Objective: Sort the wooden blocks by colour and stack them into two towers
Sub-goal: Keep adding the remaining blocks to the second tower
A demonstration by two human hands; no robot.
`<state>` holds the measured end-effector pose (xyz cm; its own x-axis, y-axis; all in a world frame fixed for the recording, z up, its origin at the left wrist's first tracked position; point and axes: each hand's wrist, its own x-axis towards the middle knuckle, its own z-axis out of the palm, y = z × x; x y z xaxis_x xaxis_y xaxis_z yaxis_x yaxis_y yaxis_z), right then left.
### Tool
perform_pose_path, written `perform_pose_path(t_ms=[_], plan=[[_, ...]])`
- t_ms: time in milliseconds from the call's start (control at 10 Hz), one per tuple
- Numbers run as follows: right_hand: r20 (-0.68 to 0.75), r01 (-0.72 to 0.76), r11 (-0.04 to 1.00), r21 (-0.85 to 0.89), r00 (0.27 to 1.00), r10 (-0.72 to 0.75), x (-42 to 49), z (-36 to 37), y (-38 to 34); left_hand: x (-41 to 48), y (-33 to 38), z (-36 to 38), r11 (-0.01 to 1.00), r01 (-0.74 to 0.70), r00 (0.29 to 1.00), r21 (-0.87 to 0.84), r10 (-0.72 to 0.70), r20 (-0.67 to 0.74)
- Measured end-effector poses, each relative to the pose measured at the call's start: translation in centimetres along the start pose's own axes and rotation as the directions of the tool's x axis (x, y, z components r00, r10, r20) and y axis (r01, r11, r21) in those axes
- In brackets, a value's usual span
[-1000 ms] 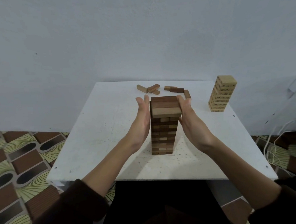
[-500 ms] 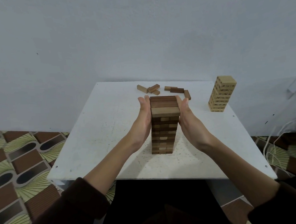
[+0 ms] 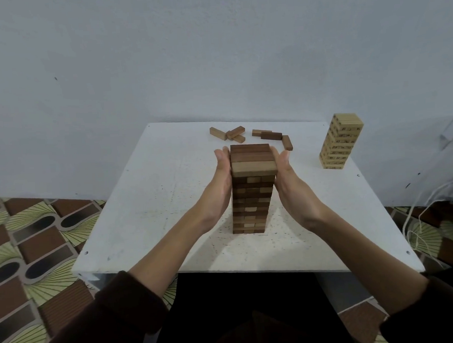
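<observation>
**Head view.** My left hand (image 3: 219, 183) and right hand (image 3: 286, 178), fingers straight and palms flat, press opposite sides of the tall tower of dark brown wooden blocks (image 3: 251, 204), which stands mid-way on the white square counter (image 3: 147, 202). The pale wooden tower with printed marks (image 3: 341, 143) stands well apart, far right. Step in hand, by my judgement: squaring the dark tower. Next, release gently without tipping it, then fetch the loose brown blocks (image 3: 271, 136) lying behind it.

A white square worktop (image 3: 142, 203) stands against a pale grey wall (image 3: 213, 53). Left of the worktop lies brown-and-green patterned floor (image 3: 25, 236); right of it trail loose white cords (image 3: 410, 217).
</observation>
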<state>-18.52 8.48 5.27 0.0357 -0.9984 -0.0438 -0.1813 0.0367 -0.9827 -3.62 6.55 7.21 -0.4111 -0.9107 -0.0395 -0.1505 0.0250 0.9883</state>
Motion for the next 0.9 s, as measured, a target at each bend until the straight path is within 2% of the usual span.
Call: perform_pose_path(t_ms=[100,200,300,600,900], plan=[[0.003,0.04,0.995,-0.089,0.999,-0.04,-0.4,-0.7,-0.4,0.6,-1.7,-1.6,0.996,-0.089,0.988,-0.025,0.092,0.127],[0.007,0.112,0.99,-0.086,0.994,-0.112,-0.3,-2.1,-1.0,1.2,-1.8,-2.9,0.99,-0.111,0.986,0.084,0.099,0.133],[0.037,0.17,0.975,-0.142,0.985,-0.166,0.2,-3.0,-1.6,1.8,-1.6,-3.3,0.983,-0.162,0.983,0.085,0.153,0.104],[0.099,0.206,0.943,-0.261,0.978,-0.186,1.3,-3.4,-2.3,2.9,-0.7,-3.8,0.973,-0.174,0.981,0.152,0.159,0.107],[0.097,0.214,0.931,-0.295,0.976,-0.193,1.7,-3.3,-2.4,3.2,-0.9,-3.7,0.971,-0.186,0.98,0.148,0.173,0.096]])
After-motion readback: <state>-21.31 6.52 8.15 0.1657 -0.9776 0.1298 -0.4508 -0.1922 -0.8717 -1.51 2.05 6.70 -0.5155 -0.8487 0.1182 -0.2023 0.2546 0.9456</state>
